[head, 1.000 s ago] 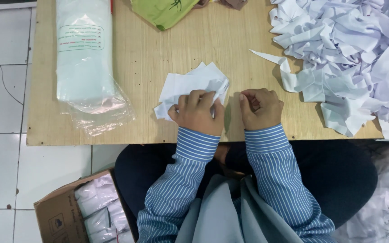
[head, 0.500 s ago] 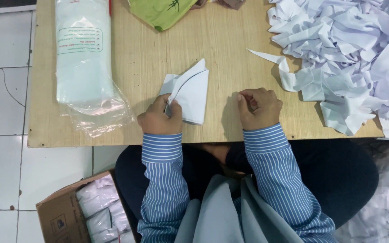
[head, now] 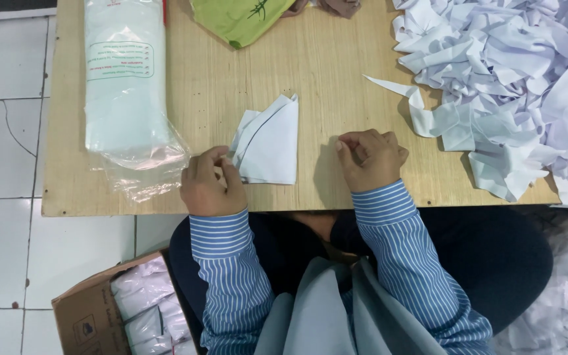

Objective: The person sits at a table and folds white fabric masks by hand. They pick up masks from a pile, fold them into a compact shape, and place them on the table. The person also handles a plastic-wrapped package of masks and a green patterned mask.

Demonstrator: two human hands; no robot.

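On the light wooden worktop (head: 336,79) we see a folded white fabric piece of roughly triangular shape with a dark curved seam line (head: 269,141), lying flat near the front edge, between the two hands. Our left hand (head: 210,181) rests at the piece's lower left corner; thumb and fingers are pinched together on that corner, gripping the fabric edge. Our right hand (head: 369,158) lies well apart from the piece, to its right, curled into a loose fist with the fingertips drawn in; we cannot tell whether it encloses anything. Both wrists wear blue-and-white striped sleeve cuffs (head: 219,233).

Left of the left hand lies a long clear plastic bag of white material with green printing (head: 125,85), its open end just beside the hand. A large heap of white fabric pieces (head: 507,85) covers the right end of the worktop. A green cloth (head: 238,20) lies at the far edge. A brown cardboard box holding white packets (head: 110,312) stands on the tiled floor below.
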